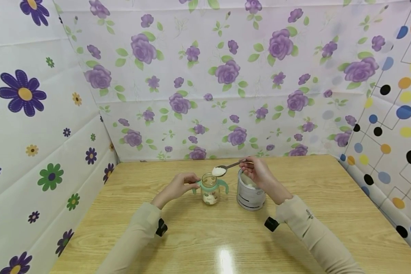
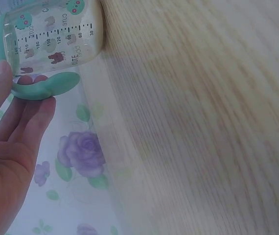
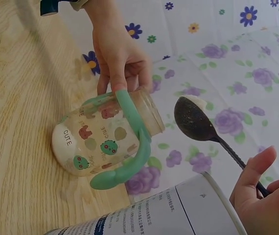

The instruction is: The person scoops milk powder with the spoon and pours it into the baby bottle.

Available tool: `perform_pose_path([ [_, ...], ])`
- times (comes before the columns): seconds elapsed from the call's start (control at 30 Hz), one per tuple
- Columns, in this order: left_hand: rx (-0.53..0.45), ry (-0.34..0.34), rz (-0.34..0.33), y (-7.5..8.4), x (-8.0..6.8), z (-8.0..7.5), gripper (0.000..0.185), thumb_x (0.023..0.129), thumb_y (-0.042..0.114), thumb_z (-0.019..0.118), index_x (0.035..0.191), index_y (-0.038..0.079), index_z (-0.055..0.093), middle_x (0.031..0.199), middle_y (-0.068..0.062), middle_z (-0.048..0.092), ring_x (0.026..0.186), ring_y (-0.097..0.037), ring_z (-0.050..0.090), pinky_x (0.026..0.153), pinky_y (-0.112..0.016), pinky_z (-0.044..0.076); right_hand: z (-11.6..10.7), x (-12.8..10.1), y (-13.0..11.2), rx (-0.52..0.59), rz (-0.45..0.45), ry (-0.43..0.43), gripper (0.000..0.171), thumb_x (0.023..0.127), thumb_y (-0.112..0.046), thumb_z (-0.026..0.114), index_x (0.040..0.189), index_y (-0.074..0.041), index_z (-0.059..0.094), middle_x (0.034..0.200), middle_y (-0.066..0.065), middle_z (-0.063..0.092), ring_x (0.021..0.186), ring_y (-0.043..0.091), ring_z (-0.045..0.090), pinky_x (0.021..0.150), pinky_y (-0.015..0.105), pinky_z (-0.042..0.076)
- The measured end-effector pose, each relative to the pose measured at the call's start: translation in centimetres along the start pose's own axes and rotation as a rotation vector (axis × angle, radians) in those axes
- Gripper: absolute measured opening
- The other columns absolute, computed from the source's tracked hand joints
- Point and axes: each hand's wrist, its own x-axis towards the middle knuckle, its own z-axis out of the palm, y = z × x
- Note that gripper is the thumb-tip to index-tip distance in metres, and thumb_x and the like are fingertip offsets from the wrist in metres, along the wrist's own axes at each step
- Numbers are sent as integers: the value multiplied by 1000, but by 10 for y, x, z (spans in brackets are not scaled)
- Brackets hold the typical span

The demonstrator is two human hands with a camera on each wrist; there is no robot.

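A clear baby bottle [image 1: 210, 190] with green handles and cartoon prints stands open on the wooden table, a layer of white powder at its bottom [image 3: 100, 139]. My left hand [image 1: 181, 184] grips its left handle [image 2: 41, 88]. My right hand [image 1: 257, 171] pinches a metal spoon [image 1: 227, 167] heaped with white powder, its bowl [image 3: 191, 115] hovering just above the bottle's mouth. A silver tin [image 1: 250, 192] of powder stands open right beside the bottle, under my right hand [image 3: 262, 196].
The wooden table [image 1: 226, 236] is enclosed by flowered sheets at the back [image 1: 209, 76] and left, and a dotted sheet on the right [image 1: 390, 133]. Both sleeves are beige.
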Motion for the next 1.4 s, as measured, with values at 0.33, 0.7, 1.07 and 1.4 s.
perform_pose_path([
  [0.33,-4,-11,2,35,-9,-7,16,91,3,64,106,-4,66,110,-22,68,100,-36,66,91,-44,56,1,1,1,29,9,-3,32,104,-13,34,92,-6,63,69,-1,67,58,3,58,55,11,49],
  [0.7,4,-15,-1,35,-11,-7,16,92,3,63,105,-4,66,106,-23,68,99,-36,67,86,-33,58,4,2,3,-4,19,-12,28,104,-13,33,103,-2,59,71,0,68,58,3,58,53,11,49],
  [1.07,4,3,-3,-6,0,2,18,92,8,64,108,1,67,106,-19,69,98,-33,67,87,-41,57,6,3,7,-43,20,-44,30,105,-13,32,103,-3,60,73,0,69,60,3,58,54,11,49],
  [1.4,14,6,4,-8,2,1,14,91,16,67,104,10,69,101,-8,71,94,-19,68,87,-35,57,7,4,7,-98,-8,-96,31,106,-15,31,120,5,51,77,-1,69,63,3,59,57,11,50],
])
